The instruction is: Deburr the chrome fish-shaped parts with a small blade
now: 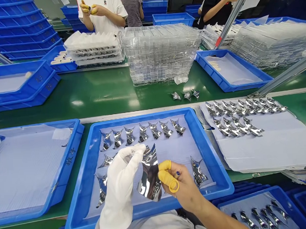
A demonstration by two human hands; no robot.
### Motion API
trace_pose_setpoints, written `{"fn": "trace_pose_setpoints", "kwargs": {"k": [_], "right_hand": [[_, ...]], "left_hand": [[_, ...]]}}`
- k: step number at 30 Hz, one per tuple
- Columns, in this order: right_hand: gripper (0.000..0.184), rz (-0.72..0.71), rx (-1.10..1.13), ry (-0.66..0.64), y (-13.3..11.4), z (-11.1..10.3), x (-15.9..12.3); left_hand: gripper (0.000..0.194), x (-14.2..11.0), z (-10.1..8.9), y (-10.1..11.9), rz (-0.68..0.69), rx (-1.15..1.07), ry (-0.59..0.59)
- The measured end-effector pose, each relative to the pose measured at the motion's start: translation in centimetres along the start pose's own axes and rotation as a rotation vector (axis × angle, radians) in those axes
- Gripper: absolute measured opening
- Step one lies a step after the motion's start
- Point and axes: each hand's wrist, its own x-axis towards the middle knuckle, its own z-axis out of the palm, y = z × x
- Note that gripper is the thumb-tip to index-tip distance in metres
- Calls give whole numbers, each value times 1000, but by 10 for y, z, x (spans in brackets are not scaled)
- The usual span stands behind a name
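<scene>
A mirror-bright curved metal piece with pointed corners (150, 177) is raised over the blue tray in front of me. My left hand (118, 189), in a white glove, pinches it near its upper left edge. Yellow finger cots cover the thumb and a finger of my right hand (179, 183), which grips the piece's right edge. A small dark blue spot shows among the right fingers; I cannot make out what it is. Beneath my hands, the blue tray (210, 159) holds similar pieces on white paper, with a row of several (143, 132) along its far side.
To the left stands another paper-lined blue tray (77, 143). On the right, several shiny pieces (243, 107) lie on a paper stack (269, 149). Clear plastic trays (162, 55) are piled on the green bench (97, 90). A slanted metal post (287, 73) crosses at right; co-workers stand opposite.
</scene>
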Motion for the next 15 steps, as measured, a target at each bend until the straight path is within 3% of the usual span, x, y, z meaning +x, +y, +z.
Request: {"fn": "trace_pose_setpoints", "kwargs": {"k": [3,5,7,10,12,14,15], "right_hand": [[36,7,-51,-11,0,0,1],[26,-23,-209,-11,0,-3,3],[18,-115,-474,25,-1,-13,6],[26,-209,-959,111,-4,-42,8],[29,-66,-1350,148,-7,-69,7],[33,147,-1756,238,-8,-95,4],[32,214,-1852,286,-7,-106,2]], "left_hand": [[18,1,-4,-7,149,-1,-134],[17,5,-10,-10,267,23,-217],[17,12,-21,-11,384,91,-233],[21,28,-48,-16,496,359,-241],[28,38,-69,-24,460,674,-284],[30,46,-87,-36,394,849,-304],[31,48,-93,-44,364,906,-321]]}}
